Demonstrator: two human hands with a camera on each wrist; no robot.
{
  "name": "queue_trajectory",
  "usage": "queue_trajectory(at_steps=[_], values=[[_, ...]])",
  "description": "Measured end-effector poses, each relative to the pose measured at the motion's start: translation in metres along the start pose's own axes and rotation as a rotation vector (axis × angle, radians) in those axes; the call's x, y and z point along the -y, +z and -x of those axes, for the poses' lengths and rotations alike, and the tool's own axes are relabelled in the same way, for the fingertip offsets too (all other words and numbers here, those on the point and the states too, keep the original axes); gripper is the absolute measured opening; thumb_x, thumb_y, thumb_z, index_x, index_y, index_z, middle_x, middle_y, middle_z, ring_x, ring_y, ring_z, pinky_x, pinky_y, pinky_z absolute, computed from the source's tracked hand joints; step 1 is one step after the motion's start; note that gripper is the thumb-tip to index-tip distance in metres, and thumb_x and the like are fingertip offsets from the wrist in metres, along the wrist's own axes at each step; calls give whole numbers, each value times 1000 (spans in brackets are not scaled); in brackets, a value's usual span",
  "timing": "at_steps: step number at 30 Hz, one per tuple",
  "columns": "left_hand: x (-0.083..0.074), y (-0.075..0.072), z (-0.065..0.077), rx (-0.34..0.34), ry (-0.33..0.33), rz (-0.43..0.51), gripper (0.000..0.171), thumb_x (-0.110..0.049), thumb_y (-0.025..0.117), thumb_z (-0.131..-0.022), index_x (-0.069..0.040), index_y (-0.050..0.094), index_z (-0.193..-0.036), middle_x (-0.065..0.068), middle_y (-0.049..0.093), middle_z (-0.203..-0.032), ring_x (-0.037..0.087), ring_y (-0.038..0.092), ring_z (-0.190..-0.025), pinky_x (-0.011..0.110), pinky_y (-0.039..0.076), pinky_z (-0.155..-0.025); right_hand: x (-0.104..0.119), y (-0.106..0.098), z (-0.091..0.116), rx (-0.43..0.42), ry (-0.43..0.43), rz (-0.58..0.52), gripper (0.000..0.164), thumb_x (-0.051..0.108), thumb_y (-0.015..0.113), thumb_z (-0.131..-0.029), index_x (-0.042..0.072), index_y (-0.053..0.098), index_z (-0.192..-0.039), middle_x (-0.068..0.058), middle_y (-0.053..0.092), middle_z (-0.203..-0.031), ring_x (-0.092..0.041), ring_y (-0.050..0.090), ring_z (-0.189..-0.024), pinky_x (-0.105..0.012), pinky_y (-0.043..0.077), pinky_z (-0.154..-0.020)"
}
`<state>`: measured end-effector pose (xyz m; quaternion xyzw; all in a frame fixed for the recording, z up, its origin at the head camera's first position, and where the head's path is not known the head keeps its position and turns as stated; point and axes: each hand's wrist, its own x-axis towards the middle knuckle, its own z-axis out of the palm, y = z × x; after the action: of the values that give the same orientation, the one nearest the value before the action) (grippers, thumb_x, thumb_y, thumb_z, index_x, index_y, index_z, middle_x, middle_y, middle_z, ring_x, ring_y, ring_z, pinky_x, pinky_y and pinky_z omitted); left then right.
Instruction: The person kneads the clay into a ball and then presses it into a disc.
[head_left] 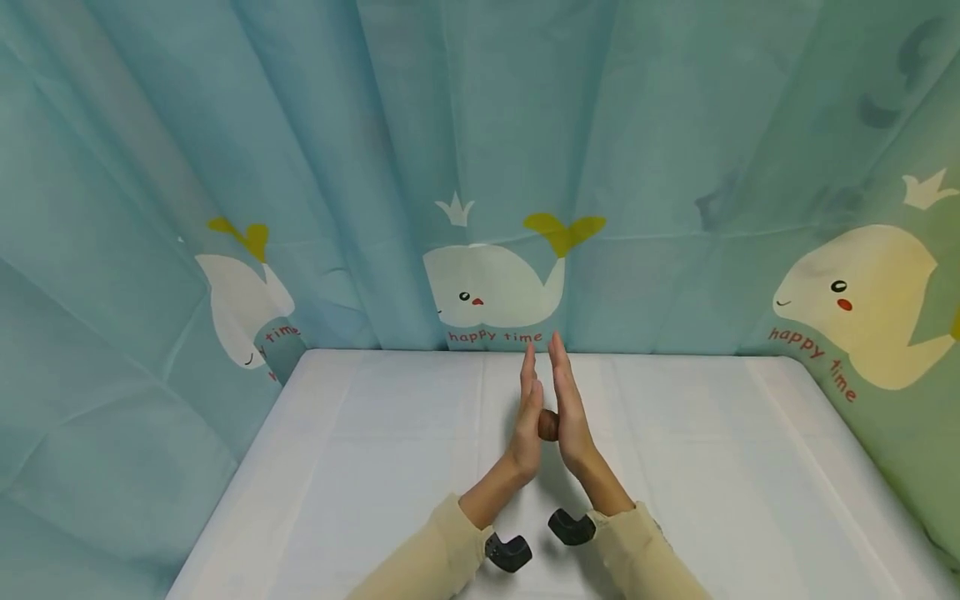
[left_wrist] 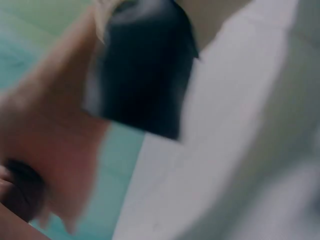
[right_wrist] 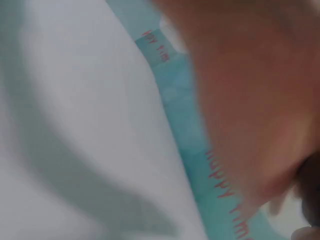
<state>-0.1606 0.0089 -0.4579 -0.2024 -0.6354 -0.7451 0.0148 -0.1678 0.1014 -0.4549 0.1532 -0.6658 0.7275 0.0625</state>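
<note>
A small brown ball point(head_left: 549, 425) sits between the facing palms of my two hands, above the white table. My left hand point(head_left: 527, 433) presses it from the left, with the fingers straight and pointing up and away. From the other side my right hand point(head_left: 572, 417) presses with its palm, its fingers also straight. The fingertips lean towards each other but stand apart. In the left wrist view the ball point(left_wrist: 22, 192) looks dark and blurred against a palm. Only part of the ball point(right_wrist: 311, 192) shows at the right edge of the right wrist view.
A white-covered table point(head_left: 390, 467) lies under the hands. Behind it and along its sides hangs a blue-green curtain point(head_left: 495, 125) with printed whales. Black camera mounts, one on the left wrist point(head_left: 508, 553) and one on the right wrist point(head_left: 572, 527), sit close together at the cuffs.
</note>
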Motion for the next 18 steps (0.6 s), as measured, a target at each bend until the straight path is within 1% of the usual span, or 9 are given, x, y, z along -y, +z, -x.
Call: queue_trajectory(at_steps=[1,2,3,5,8,9,12,15,18], values=[[-3,0,0,0,18,-2,63,-39,17,-110,-23,-4,-167,-2,-6,-173,11,22,-149,47,20,-118,-3,-1,1,-1,25,-23,56,47,15,-112,33,8,-166,9,8,-171,-5,7,-154,-53,3,-123],[-5,1,-1,-3,36,-7,63,-39,17,-110,-21,-4,-167,-2,-7,-173,11,0,-155,50,5,-123,-6,-1,3,-3,47,-43,56,47,14,-112,33,7,-166,7,8,-171,-5,26,-148,-47,17,-121],[-8,1,-2,1,53,-6,64,-38,17,-110,-19,-4,-166,-1,-7,-173,14,-4,-156,52,1,-123,-9,0,5,0,63,-69,57,47,13,-112,31,6,-167,5,7,-172,-3,30,-144,-41,27,-115],[-12,0,-6,3,84,-10,64,-38,17,-110,-17,-4,-166,0,-6,-172,20,-7,-157,55,-1,-123,-14,3,11,11,86,-127,58,46,10,-113,27,3,-167,0,2,-173,0,35,-137,-29,34,-106],[-12,-1,-13,-9,93,-43,63,-36,19,-109,-19,-1,-167,0,-4,-172,21,-5,-157,55,0,-123,-14,8,19,16,64,-177,60,45,8,-113,21,0,-167,-6,0,-173,-7,34,-141,-17,38,-95],[-9,-2,-15,-19,89,-60,63,-35,20,-109,-20,0,-167,1,-2,-173,21,-4,-157,55,0,-123,-13,10,20,21,49,-190,60,45,8,-113,20,-1,-167,-6,-1,-173,-8,17,-151,-16,31,-107],[0,-5,-18,-52,62,-87,62,-34,21,-110,-19,3,-167,1,2,-173,20,-1,-157,56,1,-123,-6,13,22,30,2,-164,59,45,8,-112,24,-1,-167,-3,0,-173,-17,0,-157,-17,21,-114],[8,-6,-16,-62,31,-81,62,-37,21,-110,-17,4,-167,1,3,-173,20,1,-157,56,2,-123,-1,11,21,38,-29,-90,57,42,9,-113,27,2,-167,2,1,-172,-21,-1,-157,-21,22,-112],[10,-2,-11,-28,18,-65,63,-40,20,-111,-19,2,-167,-1,0,-173,17,0,-157,54,2,-123,1,5,15,28,-36,-37,56,41,10,-113,29,4,-167,4,3,-172,-19,0,-156,-31,20,-114]])
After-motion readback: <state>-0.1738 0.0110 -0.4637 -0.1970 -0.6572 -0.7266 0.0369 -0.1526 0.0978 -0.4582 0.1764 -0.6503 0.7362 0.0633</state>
